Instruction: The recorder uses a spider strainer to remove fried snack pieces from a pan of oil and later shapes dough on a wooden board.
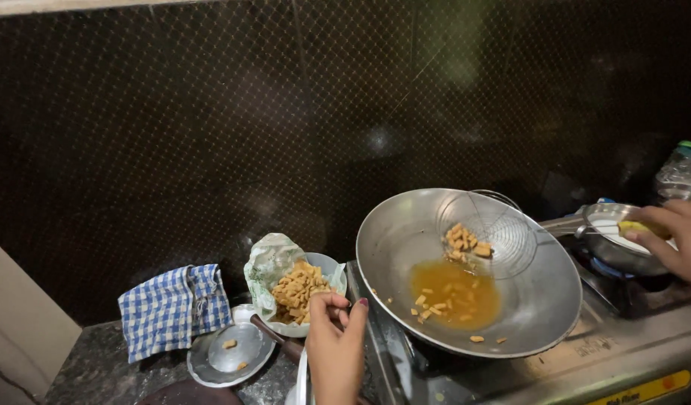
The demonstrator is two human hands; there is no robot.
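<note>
Wok (pixel 405 247) is the biggest thing before you: a wide steel pan that sits tilted on the stove (pixel 585 360), with a pool of amber oil (pixel 456 292) in its low part and some small fried pieces floating in it. A round wire skimmer (pixel 503 225) leans against the far wall of the wok, and it carries a little heap of the same golden pieces above the oil.

To the right, on the next burner, stands a smaller steel pan (pixel 619 251) with a handle that points toward the wok. Your right hand (pixel 679 236) reaches over its rim, and its fingers (pixel 653 225) are closed on a small yellow piece (pixel 636 226).

On the dark bench (pixel 90 367) to the left of the stove lies a blue and white checked cloth (pixel 173 307), crumpled. Beside it is a bowl (pixel 326 266) lined with thin paper (pixel 274 259) and filled with fried snack pieces (pixel 296 289). In front of the bowl rests a steel lid (pixel 229 352) with two stray pieces on it.

Your left hand (pixel 336 345) is near the bowl, just at the left edge of the wok. Its fingers (pixel 332 304) are pinched together at the tips; whether a crumb is between them, you cannot tell from this view. A dark handle (pixel 274 339) passes under this hand.
</note>
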